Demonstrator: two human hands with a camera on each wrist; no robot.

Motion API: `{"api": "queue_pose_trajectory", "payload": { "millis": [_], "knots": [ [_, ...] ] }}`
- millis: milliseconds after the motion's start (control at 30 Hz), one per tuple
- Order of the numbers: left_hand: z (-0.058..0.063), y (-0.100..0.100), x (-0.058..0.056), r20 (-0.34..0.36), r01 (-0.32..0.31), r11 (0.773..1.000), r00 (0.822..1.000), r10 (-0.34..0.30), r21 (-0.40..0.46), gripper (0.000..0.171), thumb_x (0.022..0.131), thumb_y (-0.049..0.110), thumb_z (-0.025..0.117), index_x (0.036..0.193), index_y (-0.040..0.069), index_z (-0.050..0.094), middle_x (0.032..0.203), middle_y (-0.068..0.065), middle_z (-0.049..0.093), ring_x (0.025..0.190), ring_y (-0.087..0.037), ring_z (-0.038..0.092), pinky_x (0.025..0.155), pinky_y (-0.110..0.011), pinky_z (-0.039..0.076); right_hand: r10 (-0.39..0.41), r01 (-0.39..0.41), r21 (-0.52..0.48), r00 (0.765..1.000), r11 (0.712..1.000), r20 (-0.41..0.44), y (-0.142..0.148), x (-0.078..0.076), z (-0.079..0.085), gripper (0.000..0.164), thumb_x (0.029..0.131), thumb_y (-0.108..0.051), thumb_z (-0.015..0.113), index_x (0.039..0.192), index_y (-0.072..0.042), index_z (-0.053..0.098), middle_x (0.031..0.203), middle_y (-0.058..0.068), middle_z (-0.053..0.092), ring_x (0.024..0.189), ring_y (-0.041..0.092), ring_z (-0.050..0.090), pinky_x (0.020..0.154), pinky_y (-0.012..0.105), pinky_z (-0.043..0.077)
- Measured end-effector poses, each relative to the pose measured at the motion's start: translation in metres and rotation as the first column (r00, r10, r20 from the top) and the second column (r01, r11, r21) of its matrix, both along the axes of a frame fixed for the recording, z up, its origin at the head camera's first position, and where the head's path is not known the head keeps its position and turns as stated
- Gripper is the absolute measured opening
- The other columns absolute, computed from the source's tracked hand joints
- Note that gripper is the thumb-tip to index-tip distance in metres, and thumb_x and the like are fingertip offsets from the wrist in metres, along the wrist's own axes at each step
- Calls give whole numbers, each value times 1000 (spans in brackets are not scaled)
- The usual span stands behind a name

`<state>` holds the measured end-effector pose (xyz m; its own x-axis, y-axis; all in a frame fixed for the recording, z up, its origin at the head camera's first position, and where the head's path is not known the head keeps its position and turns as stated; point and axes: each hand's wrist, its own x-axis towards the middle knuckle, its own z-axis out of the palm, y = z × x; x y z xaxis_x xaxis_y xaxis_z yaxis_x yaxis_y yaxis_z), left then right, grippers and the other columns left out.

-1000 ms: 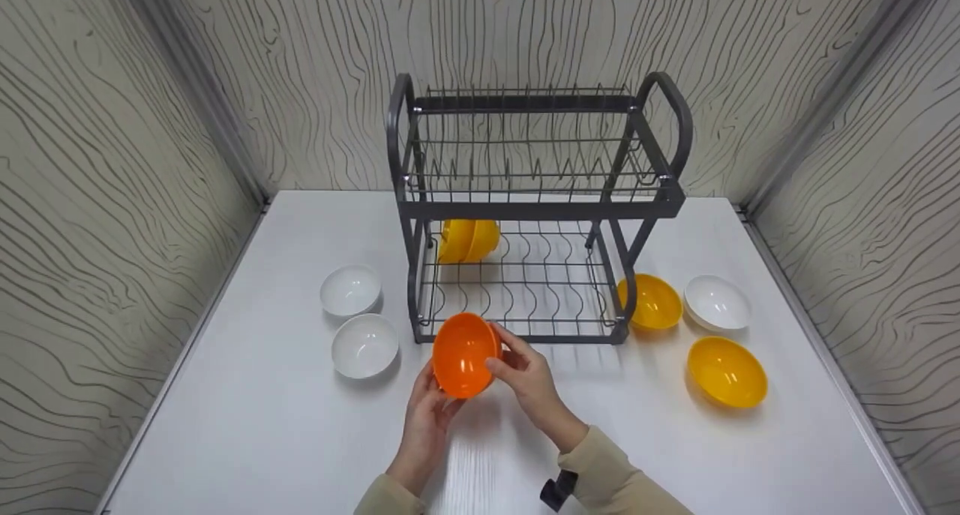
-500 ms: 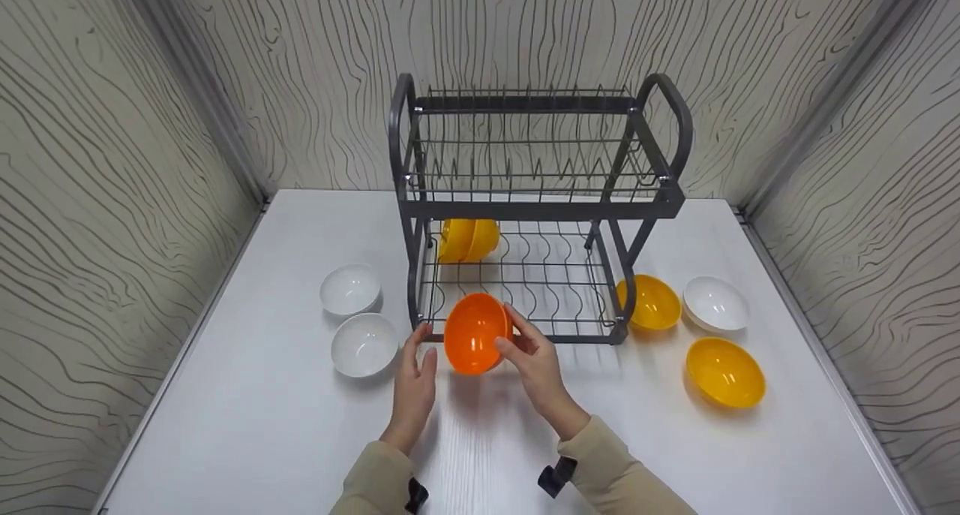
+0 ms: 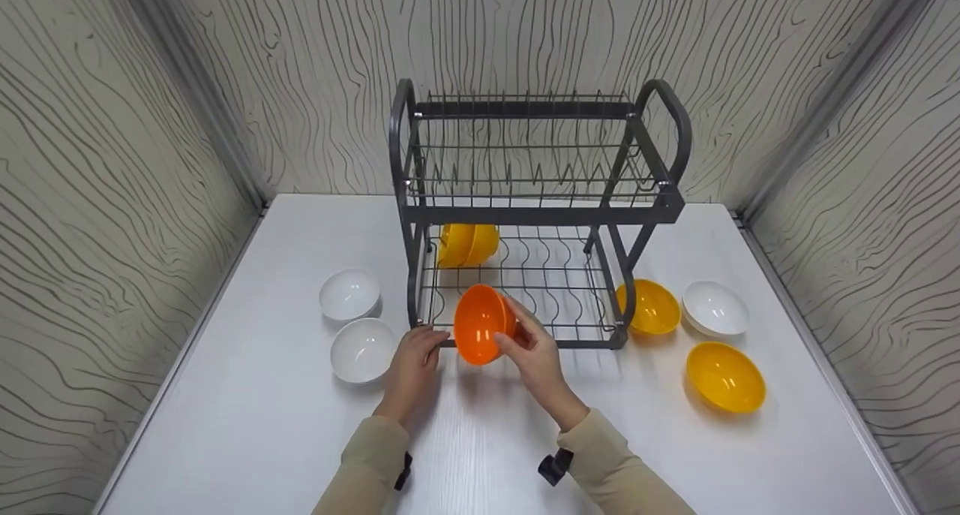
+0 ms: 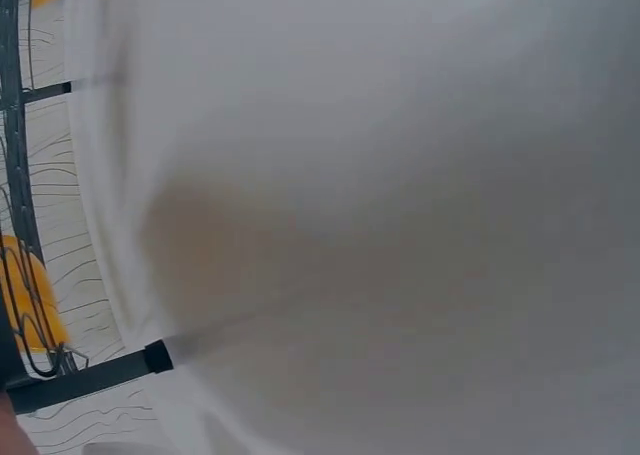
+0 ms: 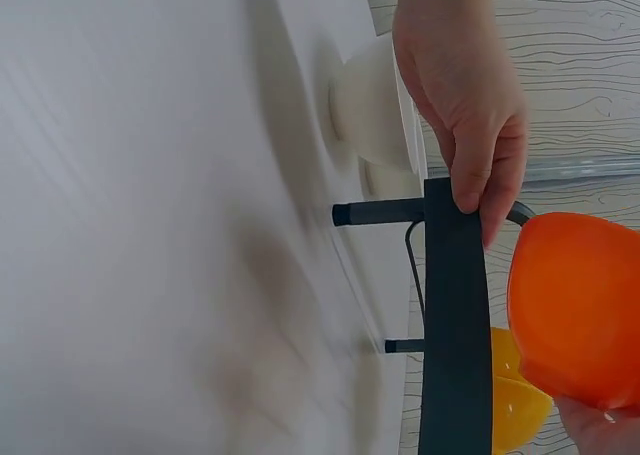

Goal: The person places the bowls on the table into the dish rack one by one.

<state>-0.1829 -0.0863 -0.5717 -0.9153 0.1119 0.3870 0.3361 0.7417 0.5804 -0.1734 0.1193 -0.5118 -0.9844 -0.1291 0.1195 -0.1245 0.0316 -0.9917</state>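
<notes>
My right hand [image 3: 541,361] pinches an orange bowl [image 3: 477,326] at its right side, thumb at the rim; a second orange edge shows behind that rim. The bowl is tilted on its side, its hollow facing left, just over the front bar of the dark dish rack [image 3: 540,215]. My left hand [image 3: 411,366] holds the rack's lower front bar at the left corner. In the right wrist view its thumb lies against the flat bar [image 5: 455,315] with fingers behind. Yellow bowls [image 3: 469,245] stand on edge, one against another, at the left of the lower tier.
Two white bowls [image 3: 349,295] sit left of the rack, one close to my left hand. On the right are a yellow bowl [image 3: 654,307] beside the rack leg, a white bowl [image 3: 715,308] and another yellow bowl [image 3: 725,377]. Patterned walls [image 3: 525,34] enclose the white table [image 3: 255,395].
My left hand has let go of the orange bowl and moved left onto the rack's front bar. My right hand has carried the bowl slightly forward and right, turning it more sideways.
</notes>
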Motion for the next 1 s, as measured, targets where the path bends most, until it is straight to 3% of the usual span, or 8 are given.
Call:
{"api": "queue_pose_trajectory", "payload": {
  "millis": [267, 400, 667, 833, 1000],
  "knots": [
    [-1, 3, -5, -28, -28, 999, 999, 29, 17, 18, 85, 9, 63, 101, 10, 71, 103, -7, 70, 107, -26, 58, 98, -41, 45, -2, 3, 26, 1000, 1000, -14, -6, -8, 17, 59, 86, -10, 63, 141, -11, 39, 149, 12, 31, 124, 36, 46, 86, 29, 53],
    [-4, 5, -6, -48, -68, 997, 996, 70, 31, 15, 84, 9, 64, 96, 11, 72, 98, -6, 70, 104, -26, 58, 96, -41, 47, -26, 28, 66, 999, 997, -33, -15, -11, 26, 58, 87, -12, 63, 140, -6, 40, 147, 17, 33, 125, 37, 46, 90, 32, 52],
    [-9, 10, -3, -2, -120, 989, 993, 120, 87, 16, 85, 10, 64, 97, 13, 73, 105, -9, 67, 108, -24, 56, 98, -41, 46, -56, 67, 142, 995, 988, -81, -28, -38, -2, 58, 85, -21, 66, 139, -18, 44, 147, 8, 36, 127, 29, 44, 100, 38, 46],
    [-11, 10, -1, 40, -121, 987, 992, 117, 107, 17, 87, 11, 62, 100, 14, 72, 110, -9, 65, 112, -22, 54, 102, -40, 44, -61, 88, 225, 990, 970, -125, -32, -44, -7, 59, 84, -26, 67, 138, -20, 44, 148, 7, 35, 131, 28, 40, 102, 42, 43],
    [-13, 10, 0, 15, -126, 985, 992, 125, 113, 16, 86, 10, 62, 98, 13, 73, 105, -6, 66, 109, -20, 54, 99, -36, 46, -42, 72, 259, 992, 963, -120, -37, -45, -10, 60, 84, -24, 67, 139, -21, 43, 149, 8, 33, 133, 30, 38, 104, 43, 41]
  ]
}}
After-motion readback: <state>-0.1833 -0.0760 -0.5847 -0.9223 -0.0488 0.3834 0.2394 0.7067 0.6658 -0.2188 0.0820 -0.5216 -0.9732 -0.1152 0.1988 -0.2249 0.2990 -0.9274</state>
